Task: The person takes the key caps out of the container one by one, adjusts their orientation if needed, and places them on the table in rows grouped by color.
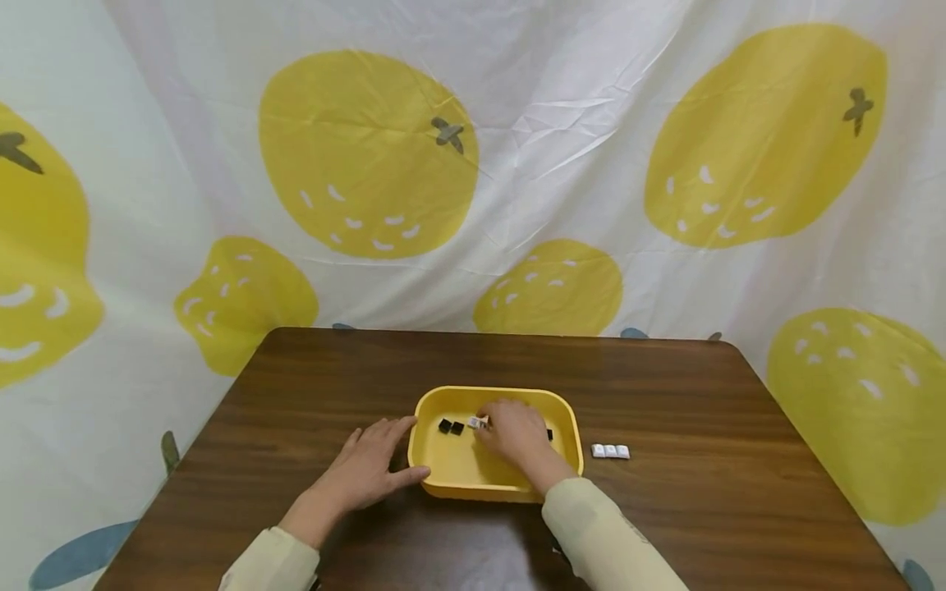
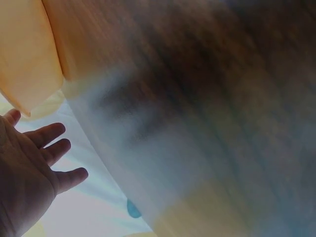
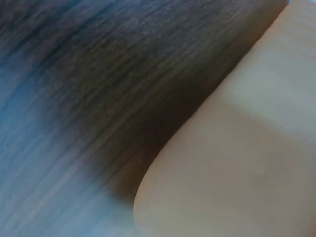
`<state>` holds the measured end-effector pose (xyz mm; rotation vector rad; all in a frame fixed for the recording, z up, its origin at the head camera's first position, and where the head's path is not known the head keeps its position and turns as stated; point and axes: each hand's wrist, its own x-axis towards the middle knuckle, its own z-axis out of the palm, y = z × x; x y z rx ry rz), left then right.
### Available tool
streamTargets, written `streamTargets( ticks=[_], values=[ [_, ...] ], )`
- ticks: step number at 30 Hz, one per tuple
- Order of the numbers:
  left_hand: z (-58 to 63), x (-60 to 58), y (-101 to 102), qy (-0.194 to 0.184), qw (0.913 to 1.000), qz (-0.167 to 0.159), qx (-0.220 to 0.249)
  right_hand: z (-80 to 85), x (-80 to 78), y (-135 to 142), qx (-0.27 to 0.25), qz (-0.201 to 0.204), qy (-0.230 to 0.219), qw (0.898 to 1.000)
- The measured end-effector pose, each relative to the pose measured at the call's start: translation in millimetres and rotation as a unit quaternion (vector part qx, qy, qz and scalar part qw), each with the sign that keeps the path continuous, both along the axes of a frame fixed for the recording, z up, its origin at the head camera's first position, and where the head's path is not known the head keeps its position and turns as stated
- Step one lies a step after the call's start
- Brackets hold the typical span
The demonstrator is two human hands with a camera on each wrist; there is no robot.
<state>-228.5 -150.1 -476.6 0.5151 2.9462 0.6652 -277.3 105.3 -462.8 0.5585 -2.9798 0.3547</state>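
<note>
A yellow tray [image 1: 488,492] with rounded corners stands on the wooden table. Inside it, my right hand [image 1: 517,435] reaches down and pinches a small white keycap [image 1: 474,423] at its fingertips; the fingers partly cover it. Two black keycaps [image 1: 451,427] lie in the tray just left of it, and another black piece [image 1: 550,434] shows partly behind the hand. My left hand [image 1: 369,464] rests at the tray's left end, fingers spread, thumb by the near left corner. In the left wrist view, that hand [image 2: 27,173] has its fingers extended beside the tray [image 2: 32,54].
Three white keycaps [image 1: 610,451] sit in a row on the table [image 1: 702,484], right of the tray. A curtain [image 1: 562,148] printed with lemons hangs behind the table's far edge. The tray's outer wall [image 3: 237,163] fills much of the right wrist view.
</note>
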Motion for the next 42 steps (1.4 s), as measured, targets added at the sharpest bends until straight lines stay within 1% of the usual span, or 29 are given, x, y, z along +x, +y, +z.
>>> streamTargets(
  ticks=[4, 6, 8, 10, 14, 20, 23, 27, 31, 35, 39, 42],
  values=[
    [0.8, -2.0, -0.9, 0.007, 1.0, 0.002, -0.003, 6.0, 0.9, 3.5, -0.026, -0.001, -0.003, 1.0],
    [0.5, -2.6, -0.8, 0.008, 1.0, 0.002, -0.004, 9.6, 2.3, 6.0, -0.051, -0.001, -0.011, 0.999],
    [-0.2, -2.6, -0.5, 0.009, 0.9999, 0.002, -0.005, 12.6, 4.3, 9.6, -0.086, 0.001, -0.018, 0.996],
    [-0.3, -2.4, 0.3, 0.008, 1.0, 0.002, -0.004, 15.8, 6.5, 14.3, -0.124, 0.0, -0.023, 0.992],
    [0.1, -1.5, 1.5, 0.002, 1.0, 0.004, -0.004, 23.2, 9.4, 25.0, -0.192, -0.007, -0.043, 0.98],
    [0.1, -2.1, 1.4, -0.006, 0.9999, 0.007, -0.006, 32.3, 10.3, 42.8, -0.254, -0.03, -0.07, 0.964],
    [0.1, -2.7, 1.3, -0.006, 0.9999, 0.007, -0.006, 35.7, 10.9, 51.7, -0.276, -0.043, -0.085, 0.956],
    [0.4, -2.3, 1.4, -0.004, 0.9999, 0.007, -0.006, 39.3, 12.6, 63.4, -0.292, -0.06, -0.094, 0.95],
    [1.8, -4.4, 3.6, -0.003, 1.0, 0.004, -0.004, 42.6, 13.5, 79.1, -0.306, -0.072, -0.082, 0.946],
    [1.3, -5.5, 4.4, 0.002, 1.0, 0.003, -0.003, 43.6, 14.9, 95.0, -0.313, -0.083, -0.065, 0.944],
    [-0.4, -3.5, 2.8, 0.002, 0.9999, 0.002, -0.01, 39.6, 16.5, 110.0, -0.324, -0.097, -0.069, 0.938],
    [0.7, -3.8, 2.1, 0.005, 1.0, 0.004, -0.006, 36.7, 15.5, 120.5, -0.336, -0.107, -0.067, 0.933]
  ],
)
